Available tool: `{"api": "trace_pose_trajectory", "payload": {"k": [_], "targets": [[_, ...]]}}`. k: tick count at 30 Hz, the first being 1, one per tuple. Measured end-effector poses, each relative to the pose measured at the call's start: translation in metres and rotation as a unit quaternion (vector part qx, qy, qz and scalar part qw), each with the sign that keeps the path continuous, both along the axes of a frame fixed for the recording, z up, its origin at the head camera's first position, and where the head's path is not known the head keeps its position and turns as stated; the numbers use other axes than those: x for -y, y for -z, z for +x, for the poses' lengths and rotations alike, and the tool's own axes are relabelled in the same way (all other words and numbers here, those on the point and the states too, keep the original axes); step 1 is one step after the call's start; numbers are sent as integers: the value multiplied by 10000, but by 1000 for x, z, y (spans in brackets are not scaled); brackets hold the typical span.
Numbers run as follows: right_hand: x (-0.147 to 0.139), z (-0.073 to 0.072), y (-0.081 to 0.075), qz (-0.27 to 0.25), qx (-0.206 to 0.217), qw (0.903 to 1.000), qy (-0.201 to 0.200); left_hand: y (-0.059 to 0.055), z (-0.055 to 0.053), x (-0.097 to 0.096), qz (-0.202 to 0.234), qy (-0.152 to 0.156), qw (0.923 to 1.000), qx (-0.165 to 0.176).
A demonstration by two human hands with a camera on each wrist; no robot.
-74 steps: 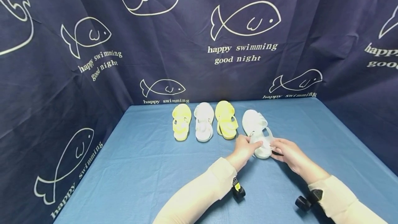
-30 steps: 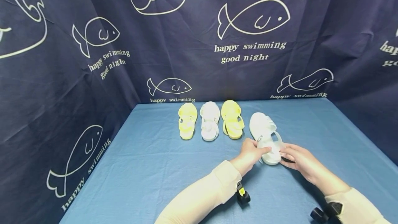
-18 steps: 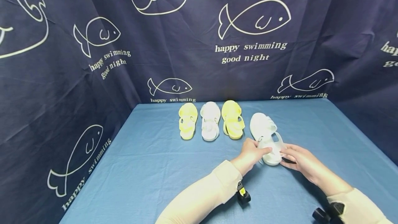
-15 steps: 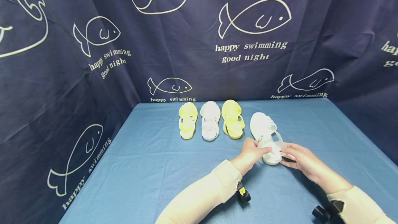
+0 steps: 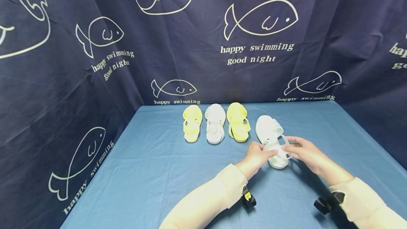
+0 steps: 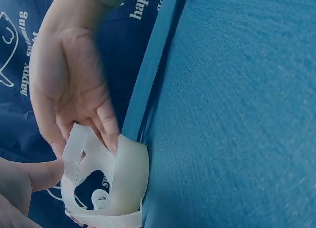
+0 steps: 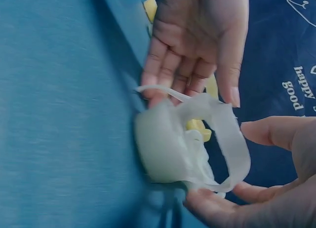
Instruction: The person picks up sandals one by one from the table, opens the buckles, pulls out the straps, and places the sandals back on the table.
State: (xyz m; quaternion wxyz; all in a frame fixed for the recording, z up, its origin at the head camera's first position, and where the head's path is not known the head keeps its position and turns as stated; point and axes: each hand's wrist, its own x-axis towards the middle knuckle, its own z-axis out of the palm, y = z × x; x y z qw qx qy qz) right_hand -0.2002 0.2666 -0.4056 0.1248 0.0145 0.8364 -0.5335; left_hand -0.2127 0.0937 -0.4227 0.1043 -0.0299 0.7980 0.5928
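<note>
A white sandal (image 5: 268,131) with straps stands on the blue table, its heel end toward me. My left hand (image 5: 257,155) holds it from the left, thumb laid over the heel strap (image 7: 232,144) and fingers along the side. From the right, my right hand (image 5: 305,152) pinches the same strap between thumb and fingers. In the left wrist view, the translucent heel cup (image 6: 131,176) stands upright, with the right hand (image 6: 74,85) behind it. A thin loose strap end (image 7: 165,91) lies by my left fingers in the right wrist view.
Left of the held sandal, a yellow sandal (image 5: 238,123), another white sandal (image 5: 215,124) and another yellow sandal (image 5: 192,123) stand in a row near the back edge. A dark blue curtain (image 5: 203,38) with fish prints hangs behind the blue table (image 5: 143,172).
The right hand has shifted from low beside the heel to farther forward on the strap. The held sandal has come slightly nearer to me. My left hand keeps its hold.
</note>
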Motion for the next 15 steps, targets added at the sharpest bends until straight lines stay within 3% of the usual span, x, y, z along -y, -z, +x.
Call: {"api": "trace_pose_trajectory", "payload": {"k": [8, 15], "targets": [[-3, -26, -15, 119, -219, 9997, -31, 0, -1, 5, -221, 132, 9996, 119], [-4, -44, -22, -8, -303, 9995, -107, 1, -2, 5, -34, 97, 9999, 78]]}}
